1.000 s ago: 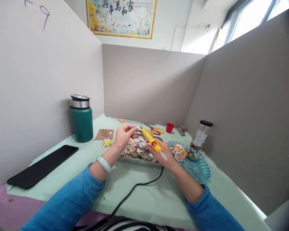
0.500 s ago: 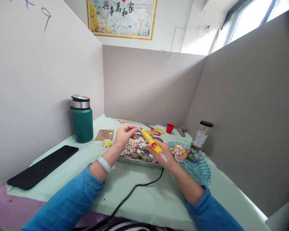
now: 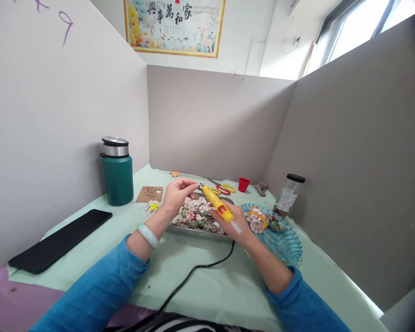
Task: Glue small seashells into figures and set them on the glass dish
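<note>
My right hand [image 3: 235,222] is wrapped round a yellow glue gun [image 3: 217,204] with a clear glue stick at its back end and a black cord [image 3: 193,272] trailing toward me. Its nozzle points up-left at the fingertips of my left hand [image 3: 177,194]. My left hand is pinched on a tiny pale piece, too small to name, held right at the nozzle. Both hands hover over a metal tray [image 3: 197,231] full of several painted shells [image 3: 193,213].
A blue glass dish [image 3: 287,242] with shells lies to the right. A green flask [image 3: 117,171], a black phone [image 3: 60,240], a brown card [image 3: 150,194], scissors [image 3: 223,187], a red cap [image 3: 243,184] and a clear jar [image 3: 288,196] stand around. Partition walls close three sides.
Almost nothing moves. Both hands and the glue gun stay in the same pose over the tray, shifted only slightly.
</note>
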The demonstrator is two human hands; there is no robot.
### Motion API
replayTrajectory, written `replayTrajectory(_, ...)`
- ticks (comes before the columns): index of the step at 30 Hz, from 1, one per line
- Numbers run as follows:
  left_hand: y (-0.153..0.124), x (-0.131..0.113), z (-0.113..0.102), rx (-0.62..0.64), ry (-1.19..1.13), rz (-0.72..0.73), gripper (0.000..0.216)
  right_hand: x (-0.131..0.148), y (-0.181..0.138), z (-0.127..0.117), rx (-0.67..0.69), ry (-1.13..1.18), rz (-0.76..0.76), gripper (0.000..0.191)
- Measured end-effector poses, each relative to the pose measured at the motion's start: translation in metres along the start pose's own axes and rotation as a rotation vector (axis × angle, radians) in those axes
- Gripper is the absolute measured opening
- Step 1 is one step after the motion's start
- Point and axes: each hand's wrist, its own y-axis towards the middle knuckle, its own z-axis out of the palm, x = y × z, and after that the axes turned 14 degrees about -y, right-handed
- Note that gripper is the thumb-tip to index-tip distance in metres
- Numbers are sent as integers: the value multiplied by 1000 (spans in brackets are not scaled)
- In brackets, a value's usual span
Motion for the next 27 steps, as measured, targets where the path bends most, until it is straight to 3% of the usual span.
replayTrajectory(7,1,2,-2,22,-15,-7,22,-4,0,2,-29,29,46,21)
replayTrajectory(20,3,8,-5,36,-128,-52,23,0,-1,1,-18,39,-57,20)
replayTrajectory(27,1,2,-2,37,-103,-43,23,-2,0,3,-67,26,36,19)
